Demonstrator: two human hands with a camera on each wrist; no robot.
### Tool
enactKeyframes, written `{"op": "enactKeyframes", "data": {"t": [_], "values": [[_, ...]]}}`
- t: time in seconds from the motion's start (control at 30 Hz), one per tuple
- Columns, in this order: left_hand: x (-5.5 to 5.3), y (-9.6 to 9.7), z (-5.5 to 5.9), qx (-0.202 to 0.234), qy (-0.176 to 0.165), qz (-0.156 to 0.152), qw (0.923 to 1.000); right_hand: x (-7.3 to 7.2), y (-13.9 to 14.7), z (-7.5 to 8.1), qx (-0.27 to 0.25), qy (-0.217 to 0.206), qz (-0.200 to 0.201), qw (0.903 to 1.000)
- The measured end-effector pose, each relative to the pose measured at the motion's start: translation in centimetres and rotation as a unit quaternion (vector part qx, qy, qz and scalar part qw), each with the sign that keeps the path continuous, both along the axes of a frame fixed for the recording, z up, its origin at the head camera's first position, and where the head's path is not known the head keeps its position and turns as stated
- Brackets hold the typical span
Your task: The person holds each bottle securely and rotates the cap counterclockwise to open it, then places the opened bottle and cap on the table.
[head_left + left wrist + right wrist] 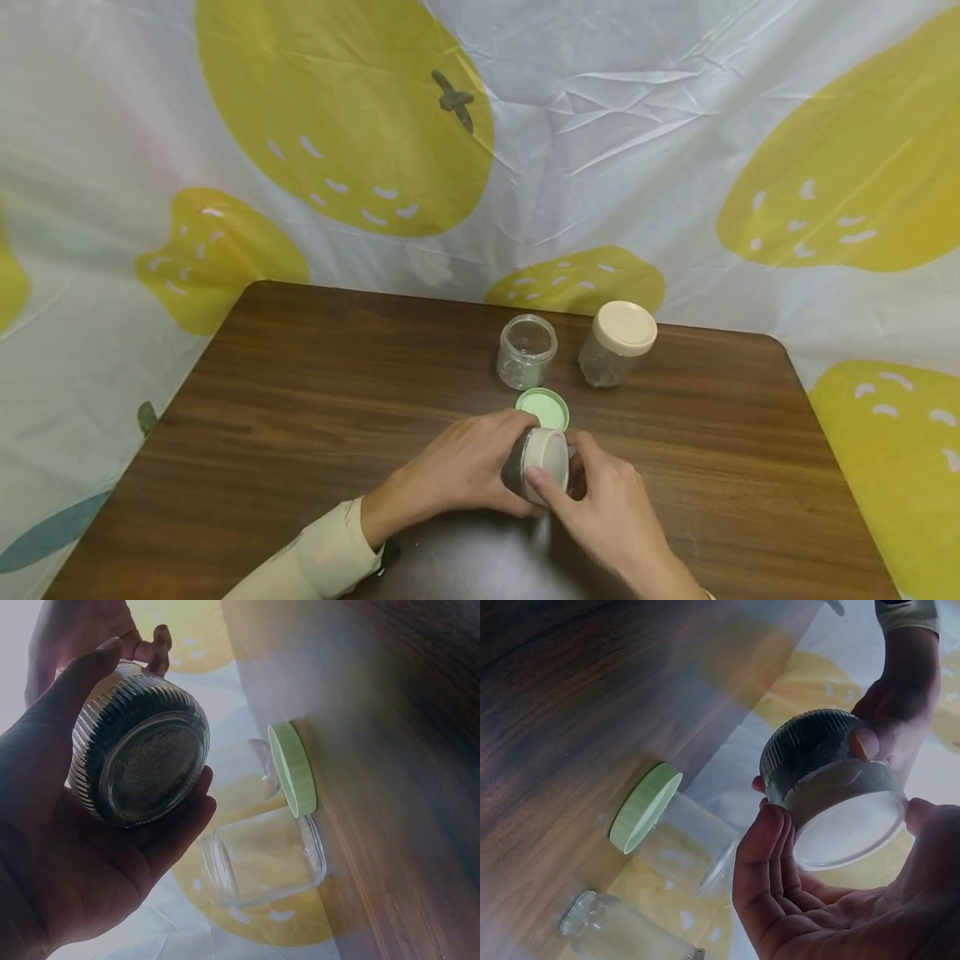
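A ribbed jar (142, 750) with dark contents is held tilted above the table, its base toward the left wrist camera. My left hand (468, 462) grips the jar's body from the left, thumb on one side and fingers on the other. On the jar's mouth sits a white lid (851, 829). The fingertips and thumb of my right hand (611, 500) pinch this lid at its rim. Just beyond both hands lies a light green lid (545, 407) on the table, inner side up.
An uncovered clear jar (525, 358) stands behind the green lid. To its right is another clear jar with a cream lid (622, 327). The brown wooden table (337, 375) ends at a fruit-printed cloth (585, 167) hanging behind it.
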State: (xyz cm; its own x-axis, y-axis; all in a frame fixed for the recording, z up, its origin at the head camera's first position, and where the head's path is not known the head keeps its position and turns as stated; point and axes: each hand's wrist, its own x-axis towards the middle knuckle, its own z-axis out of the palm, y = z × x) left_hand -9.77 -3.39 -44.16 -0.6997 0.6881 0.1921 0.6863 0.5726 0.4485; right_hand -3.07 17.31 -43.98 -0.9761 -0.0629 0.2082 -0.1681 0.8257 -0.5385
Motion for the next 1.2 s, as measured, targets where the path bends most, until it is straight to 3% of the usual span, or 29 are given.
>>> {"op": "enactKeyframes", "data": {"t": [0.4,1.0,1.2], "values": [[-0.1,-0.2,-0.2,-0.006,-0.006,0.007,0.9999,0.4,0.9,-1.1,-0.027,0.057,0.085,0.9944],[-0.3,-0.4,-0.2,-0.019,-0.01,0.015,0.9997,0.1,1.4,-1.5,-0.03,0.079,0.154,0.9844],[-0.3,-0.5,-0.3,-0.012,-0.01,0.014,0.9998,0.1,1.2,-1.5,-0.026,0.08,0.149,0.9852]]}}
